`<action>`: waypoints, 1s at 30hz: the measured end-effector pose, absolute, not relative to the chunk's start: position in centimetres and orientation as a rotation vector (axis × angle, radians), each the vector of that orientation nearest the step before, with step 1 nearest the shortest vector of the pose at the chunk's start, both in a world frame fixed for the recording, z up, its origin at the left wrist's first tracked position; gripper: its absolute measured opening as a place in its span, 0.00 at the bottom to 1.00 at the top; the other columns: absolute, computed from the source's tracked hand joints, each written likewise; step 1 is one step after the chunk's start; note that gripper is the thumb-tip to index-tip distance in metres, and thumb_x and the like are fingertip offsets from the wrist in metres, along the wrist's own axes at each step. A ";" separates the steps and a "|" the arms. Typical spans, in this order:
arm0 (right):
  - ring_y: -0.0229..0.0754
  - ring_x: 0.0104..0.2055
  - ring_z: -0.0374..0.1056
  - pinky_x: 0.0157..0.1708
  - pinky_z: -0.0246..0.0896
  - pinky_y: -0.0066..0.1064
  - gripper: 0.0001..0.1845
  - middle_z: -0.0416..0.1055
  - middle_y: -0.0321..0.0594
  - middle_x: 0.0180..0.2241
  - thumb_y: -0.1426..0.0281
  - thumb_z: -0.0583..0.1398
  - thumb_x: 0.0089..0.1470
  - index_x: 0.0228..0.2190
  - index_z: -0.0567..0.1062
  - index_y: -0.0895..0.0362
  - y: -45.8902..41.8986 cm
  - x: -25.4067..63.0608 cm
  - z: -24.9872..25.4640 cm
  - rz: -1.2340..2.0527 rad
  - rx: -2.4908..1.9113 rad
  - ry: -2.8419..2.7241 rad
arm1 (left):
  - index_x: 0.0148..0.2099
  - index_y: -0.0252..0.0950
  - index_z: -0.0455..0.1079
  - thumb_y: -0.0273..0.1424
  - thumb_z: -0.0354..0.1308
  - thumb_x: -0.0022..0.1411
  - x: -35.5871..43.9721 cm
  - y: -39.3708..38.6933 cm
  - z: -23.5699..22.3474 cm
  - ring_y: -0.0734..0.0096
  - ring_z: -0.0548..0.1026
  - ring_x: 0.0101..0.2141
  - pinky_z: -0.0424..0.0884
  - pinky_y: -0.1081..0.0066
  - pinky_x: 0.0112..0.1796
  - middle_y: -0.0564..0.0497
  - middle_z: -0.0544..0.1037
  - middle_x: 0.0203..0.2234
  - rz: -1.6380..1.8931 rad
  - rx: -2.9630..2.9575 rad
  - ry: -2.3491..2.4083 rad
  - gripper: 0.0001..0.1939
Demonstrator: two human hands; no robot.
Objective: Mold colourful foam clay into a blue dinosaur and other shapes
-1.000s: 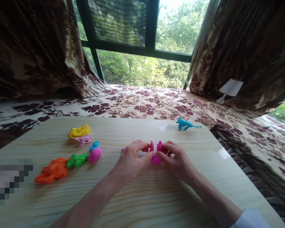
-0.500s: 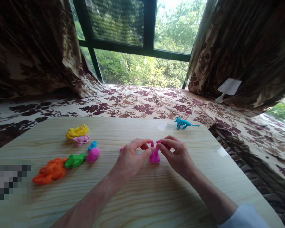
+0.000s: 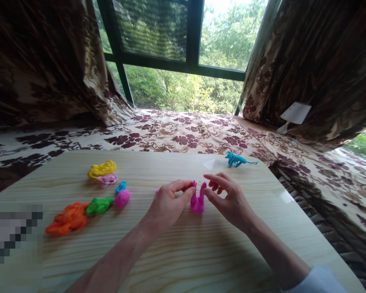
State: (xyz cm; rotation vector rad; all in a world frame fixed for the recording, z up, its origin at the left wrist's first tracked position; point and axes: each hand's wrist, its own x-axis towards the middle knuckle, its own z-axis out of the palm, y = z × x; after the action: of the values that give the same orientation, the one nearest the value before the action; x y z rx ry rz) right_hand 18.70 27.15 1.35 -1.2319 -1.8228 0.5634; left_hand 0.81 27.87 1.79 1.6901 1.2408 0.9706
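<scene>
A magenta modelling clay figure (image 3: pixel 197 205) stands on the table, with two upright prongs rising from a lumpy base. My left hand (image 3: pixel 171 201) pinches the left prong near its top between thumb and index finger. Beside the right prong is my right hand (image 3: pixel 228 197), its thumb and index finger apart; the thumb tip is at or very near the clay. Partly hidden behind my left hand, a small magenta bit (image 3: pixel 157 191) lies on the table.
On the left lie orange clay (image 3: pixel 67 219), green clay (image 3: pixel 100 206), a pink lump (image 3: pixel 122 199), a blue piece (image 3: pixel 121 186), yellow clay (image 3: pixel 102 169) and pale pink clay (image 3: pixel 107 180). A blue clay animal (image 3: pixel 236 159) stands near the far right edge of the wooden table (image 3: pixel 177 260).
My right thumb and index finger have parted from their pinch on the right prong. My left hand keeps its pinch on the left one. The view has shifted slightly.
</scene>
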 end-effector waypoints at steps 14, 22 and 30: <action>0.35 0.29 0.65 0.27 0.60 0.26 0.08 0.67 0.38 0.30 0.72 0.56 0.54 0.35 0.75 0.56 27.1 18.5 1.0 0.622 -1.097 -1.824 | 0.41 0.39 0.74 0.35 0.53 0.58 0.9 27.9 2.0 0.71 0.73 0.36 0.66 0.76 0.40 0.54 0.76 0.31 1.030 1.801 1.171 0.12; 0.36 0.31 0.66 0.29 0.60 0.26 0.08 0.69 0.38 0.30 0.72 0.55 0.55 0.32 0.75 0.57 27.1 18.3 1.3 0.591 -1.115 -1.837 | 0.39 0.38 0.75 0.33 0.53 0.58 0.8 28.0 2.0 0.71 0.73 0.35 0.65 0.76 0.38 0.54 0.76 0.30 1.065 1.820 1.201 0.11; 0.36 0.35 0.66 0.32 0.62 0.26 0.15 0.68 0.39 0.37 0.71 0.53 0.57 0.45 0.71 0.55 27.2 19.2 1.4 0.608 -1.196 -1.812 | 0.48 0.38 0.69 0.39 0.58 0.52 -0.4 28.9 1.0 0.66 0.75 0.35 0.69 0.71 0.34 0.51 0.77 0.35 0.869 1.614 1.243 0.21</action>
State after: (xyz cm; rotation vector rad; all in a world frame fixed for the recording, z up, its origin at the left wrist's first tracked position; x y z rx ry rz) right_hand 19.16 27.17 1.43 -1.1964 -1.8124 0.6082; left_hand -0.40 28.91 0.96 1.6142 1.2434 0.8693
